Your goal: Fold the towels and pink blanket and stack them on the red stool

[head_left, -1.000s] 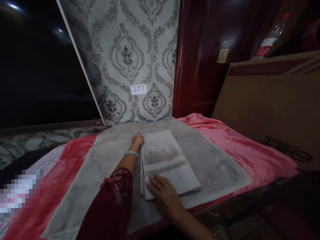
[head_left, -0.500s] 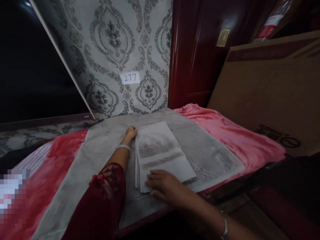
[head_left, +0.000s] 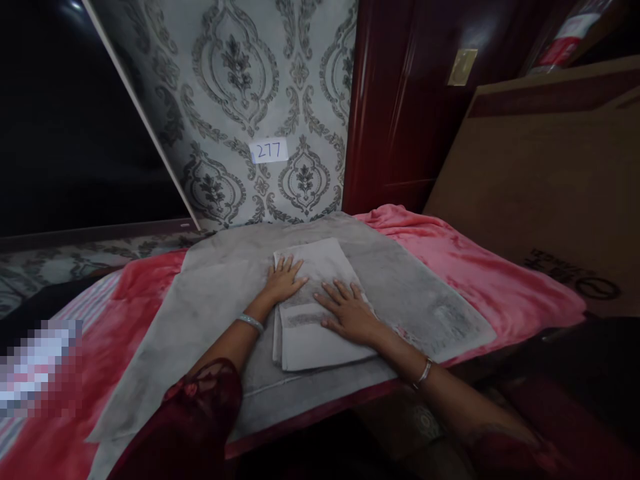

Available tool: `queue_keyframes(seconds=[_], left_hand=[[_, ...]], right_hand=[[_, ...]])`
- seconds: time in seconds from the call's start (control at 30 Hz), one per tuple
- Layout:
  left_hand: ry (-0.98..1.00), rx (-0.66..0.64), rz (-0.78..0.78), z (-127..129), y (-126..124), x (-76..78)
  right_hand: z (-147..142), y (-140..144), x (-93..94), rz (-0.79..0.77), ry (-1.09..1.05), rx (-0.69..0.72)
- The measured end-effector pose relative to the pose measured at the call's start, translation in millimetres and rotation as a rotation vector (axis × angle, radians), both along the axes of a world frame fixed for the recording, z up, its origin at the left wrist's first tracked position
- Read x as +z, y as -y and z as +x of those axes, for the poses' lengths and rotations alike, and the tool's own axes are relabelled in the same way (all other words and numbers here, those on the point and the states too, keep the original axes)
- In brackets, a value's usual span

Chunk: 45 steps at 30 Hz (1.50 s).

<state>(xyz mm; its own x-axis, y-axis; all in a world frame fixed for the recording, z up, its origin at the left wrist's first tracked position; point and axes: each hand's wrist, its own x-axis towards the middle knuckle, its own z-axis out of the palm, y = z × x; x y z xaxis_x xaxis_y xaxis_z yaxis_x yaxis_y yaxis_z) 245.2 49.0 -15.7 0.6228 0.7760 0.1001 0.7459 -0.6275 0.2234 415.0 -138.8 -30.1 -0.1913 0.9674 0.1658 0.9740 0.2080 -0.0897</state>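
From my remote seat I see a low surface draped in a red and pink blanket [head_left: 480, 267], with a grey cloth [head_left: 225, 277] spread over its middle. Behind it I have the patterned wallpaper [head_left: 300, 87] bearing a paper label [head_left: 269, 150] marked 277, a dark screen [head_left: 75, 120] on the left, and a dark red wooden panel [head_left: 395, 120] on the right. Beyond that leans a cardboard box [head_left: 540, 187], a bottle [head_left: 565, 43] by its top edge. The folded pale cloth [head_left: 320, 340] lies flat on the grey cloth, near the centre of my view. My left hand [head_left: 284, 281] rests palm down at its far left side, fingers fanned apart, thumb pointing inward. My right hand [head_left: 350, 313] lies over its right side, palm down, fingers spread too. Neither pinches anything; how hard they press, I cannot tell.
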Motion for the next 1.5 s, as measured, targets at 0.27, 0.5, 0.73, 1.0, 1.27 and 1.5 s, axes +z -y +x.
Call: queue_keyframes(seconds=[0.27,0.5,0.73,1.0,1.27,1.5], left_hand=[[-0.075,-0.018,-0.073,-2,12,16.9],[-0.028,-0.250,-0.021,-47,85,3.5],[-0.066,-0.256,0.046,-58,108,-13.3],[-0.104,-0.255,0.053,-59,108,-3.5],[-0.099,-0.246,-0.011,-55,132,3.3],[-0.025,-0.246,-0.033,-57,136,-4.0]], right_hand=[[5,1,4.1,-0.030,0.006,0.002],[7,-1,4.2,-0.062,0.000,0.000],[15,-9,6.0,-0.104,-0.041,-0.153],[26,-16,15.7,-0.132,-0.061,-0.182],[34,-70,20.7,-0.010,-0.036,-0.261],[38,-74,-10.7,0.018,-0.020,-0.259]])
